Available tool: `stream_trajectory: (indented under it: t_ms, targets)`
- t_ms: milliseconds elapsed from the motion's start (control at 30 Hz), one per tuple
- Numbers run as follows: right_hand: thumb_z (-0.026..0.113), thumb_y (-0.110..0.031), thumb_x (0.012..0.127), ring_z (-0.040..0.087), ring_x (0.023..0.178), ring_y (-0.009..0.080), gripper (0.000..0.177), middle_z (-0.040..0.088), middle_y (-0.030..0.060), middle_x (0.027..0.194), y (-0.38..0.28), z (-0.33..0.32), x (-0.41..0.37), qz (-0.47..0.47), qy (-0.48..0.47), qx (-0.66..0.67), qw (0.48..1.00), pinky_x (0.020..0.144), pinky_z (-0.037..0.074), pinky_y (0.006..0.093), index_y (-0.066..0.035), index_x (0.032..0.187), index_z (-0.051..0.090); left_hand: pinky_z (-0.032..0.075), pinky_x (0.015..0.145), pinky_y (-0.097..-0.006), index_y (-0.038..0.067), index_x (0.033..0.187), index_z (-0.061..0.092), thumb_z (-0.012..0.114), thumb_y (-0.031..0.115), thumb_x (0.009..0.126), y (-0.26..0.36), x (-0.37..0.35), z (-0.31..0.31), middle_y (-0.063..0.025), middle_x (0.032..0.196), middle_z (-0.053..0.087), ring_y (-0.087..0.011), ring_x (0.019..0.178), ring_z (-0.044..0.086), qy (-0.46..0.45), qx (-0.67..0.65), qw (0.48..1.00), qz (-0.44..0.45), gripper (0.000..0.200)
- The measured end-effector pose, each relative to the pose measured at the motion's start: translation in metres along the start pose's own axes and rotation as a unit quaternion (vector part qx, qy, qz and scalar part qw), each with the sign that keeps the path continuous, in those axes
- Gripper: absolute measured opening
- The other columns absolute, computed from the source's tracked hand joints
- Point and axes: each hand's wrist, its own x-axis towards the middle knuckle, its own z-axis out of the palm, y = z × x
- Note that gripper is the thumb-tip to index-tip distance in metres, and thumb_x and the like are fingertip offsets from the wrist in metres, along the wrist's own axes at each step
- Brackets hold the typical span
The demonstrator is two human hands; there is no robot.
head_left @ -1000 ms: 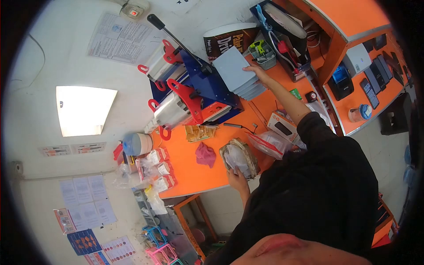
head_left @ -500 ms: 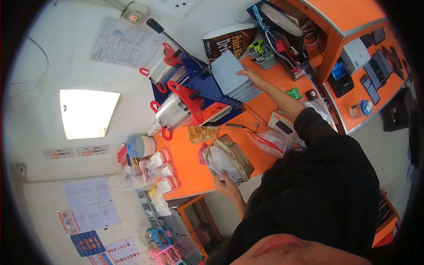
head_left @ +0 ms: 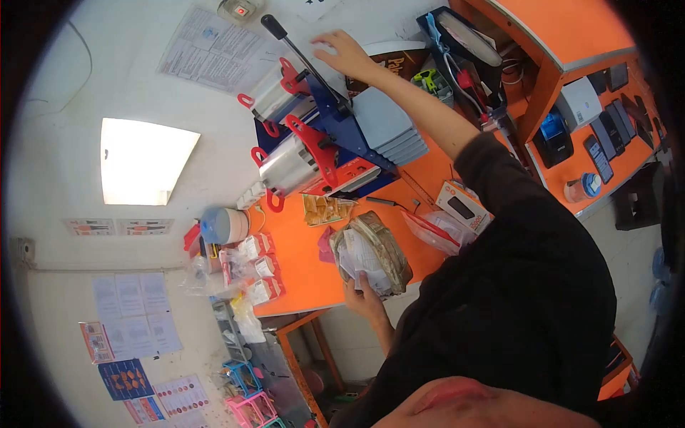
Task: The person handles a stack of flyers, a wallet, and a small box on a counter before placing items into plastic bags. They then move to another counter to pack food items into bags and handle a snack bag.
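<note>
The left hand (head_left: 368,304) is clamped on the near side of a camouflage pouch (head_left: 387,247), its fingers pressed against the white contents (head_left: 354,255) at the mouth; how deep that grip goes cannot be told. The pouch is in the lower middle of the frame, by the front edge of the orange tabletop (head_left: 300,286) and partly covering a pink cloth (head_left: 326,245). With one hand carrying it, it could tip if the wrist rolled, and the loose contents might slide out over the edge; dragging it could take the cloth along. The right hand (head_left: 342,54) is empty, fingers spread and apart, near the wall at upper centre. A careless swing toward the left of the frame could catch the black lever handle (head_left: 274,27) and jolt the blue machine (head_left: 341,126). Lowered too soon, the forearm could brush the grey stack (head_left: 386,123) beside that machine, whose uneven layers look ready to slip, or upset the small basket (head_left: 441,88) nearby.
</note>
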Motion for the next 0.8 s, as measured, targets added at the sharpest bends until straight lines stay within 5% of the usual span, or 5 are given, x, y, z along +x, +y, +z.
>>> stream_trajectory:
  t_ms: [167,367,467,567,800]
  targets:
    - [0.056,-0.024,0.088,0.059,0.074,0.0168,0.027,0.061,0.008,0.088,-0.119,-0.085,-0.007,0.161,-0.15,0.163,0.962,0.066,0.046,0.0305,-0.006,0.109,0.058,0.043,0.058,-0.0291,-0.007,0.087,0.061,0.063,0.009,0.084,0.032,-0.002,-0.016,-0.0092,0.08,0.058,-0.015,0.069,0.054,-0.006,-0.043,0.996,-0.081,0.016]
    - [0.058,-0.039,0.087,0.042,0.12,0.033,0.059,0.041,0.0192,0.131,-0.188,-0.191,-0.154,0.155,-0.425,0.218,0.864,0.1,0.034,0.0403,-0.006,0.133,0.041,0.046,0.068,-0.0285,-0.005,0.099,0.056,0.054,0.001,0.086,0.118,0.016,0.0,-0.0093,0.092,0.06,-0.0147,0.077,0.056,-0.056,-0.198,0.977,-0.056,0.015]
    - [0.061,-0.049,0.081,0.009,0.139,0.0359,0.094,0.007,0.0223,0.15,-0.185,-0.235,-0.166,0.22,-0.358,0.159,0.893,0.111,0.012,0.0447,-0.007,0.146,0.008,0.046,0.071,-0.0296,-0.005,0.106,0.055,0.054,0.006,0.089,0.139,0.026,0.054,-0.009,0.095,0.059,-0.0153,0.081,0.056,-0.179,-0.176,0.968,-0.013,0.02]
    - [0.06,-0.047,0.08,0.002,0.141,0.0293,0.094,0.007,0.0164,0.152,-0.151,-0.249,-0.183,0.268,-0.279,0.049,0.921,0.112,0.007,0.0402,-0.005,0.146,0.008,0.044,0.077,-0.0333,-0.005,0.105,0.055,0.054,0.017,0.092,0.146,0.026,0.137,-0.013,0.096,0.057,-0.021,0.089,0.056,-0.233,-0.094,0.951,0.181,0.025]
    - [0.051,-0.04,0.081,0.008,0.141,0.0296,0.087,0.009,0.0166,0.152,0.008,-0.245,-0.247,0.447,-0.227,0.175,0.848,0.112,0.01,0.0371,-0.01,0.148,0.005,0.04,0.072,-0.043,-0.006,0.088,0.052,0.051,0.038,0.092,0.125,0.021,0.288,-0.0209,0.085,0.052,-0.0358,0.079,0.052,-0.344,-0.146,0.905,0.201,0.044]
